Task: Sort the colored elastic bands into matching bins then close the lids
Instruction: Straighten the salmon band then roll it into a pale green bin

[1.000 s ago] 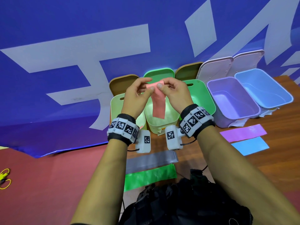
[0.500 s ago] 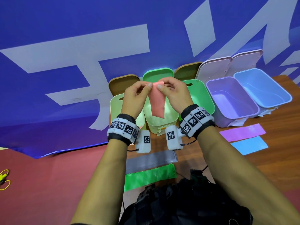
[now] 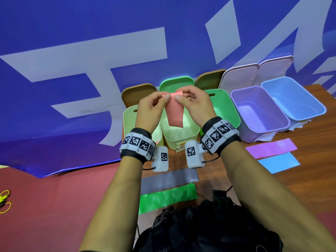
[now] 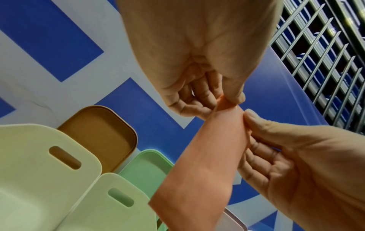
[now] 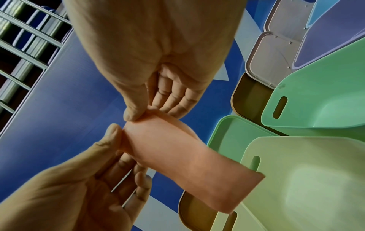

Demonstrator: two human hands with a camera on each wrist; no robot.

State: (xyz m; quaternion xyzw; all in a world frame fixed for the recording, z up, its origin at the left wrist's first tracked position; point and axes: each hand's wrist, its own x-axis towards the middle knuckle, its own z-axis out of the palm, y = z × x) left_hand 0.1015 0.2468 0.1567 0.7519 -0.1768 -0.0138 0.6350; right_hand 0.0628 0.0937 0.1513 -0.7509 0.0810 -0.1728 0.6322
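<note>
Behind the wooden bench (image 3: 309, 188) hangs blue banner; my left hand (image 3: 151, 110) and right hand (image 3: 194, 104) pinch the salmon-pink flat elastic band (image 3: 175, 113) above pale bins, where loosened fingers could drop it into a mismatched one.

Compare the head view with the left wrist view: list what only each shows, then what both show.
Only the head view shows the purple band, blue band, grey band and green band lying on the table, plus the purple bin and blue bin.

Only the left wrist view shows a metal grille overhead.

Both show the left hand and right hand pinching the top edge of the pink band, hanging above the pale green bins.
</note>
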